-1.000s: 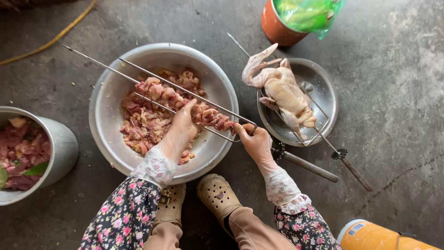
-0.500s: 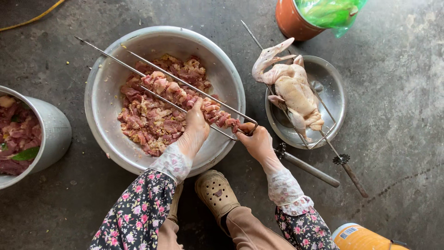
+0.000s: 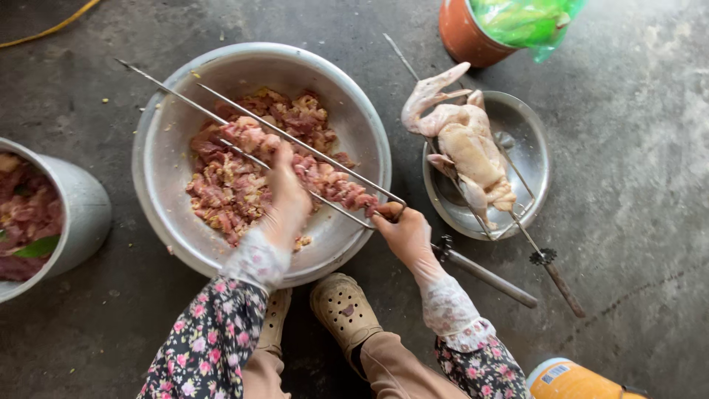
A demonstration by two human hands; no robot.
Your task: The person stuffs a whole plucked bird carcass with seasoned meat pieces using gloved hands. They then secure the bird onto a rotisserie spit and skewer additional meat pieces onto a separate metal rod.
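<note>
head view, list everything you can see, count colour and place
large bowl: 1, silver, centre left, holds chopped meat
skewers: 2, metal, across the bowl, meat threaded on
small pot: 1, grey, far left, meat inside
whole bird: 1, pale, on a skewer over the tray, right
orange pot: 1, top right, green bag inside
clogs: 2, beige, bottom centre
left hand: on the skewered meat
right hand: gripping the skewer ends
</note>
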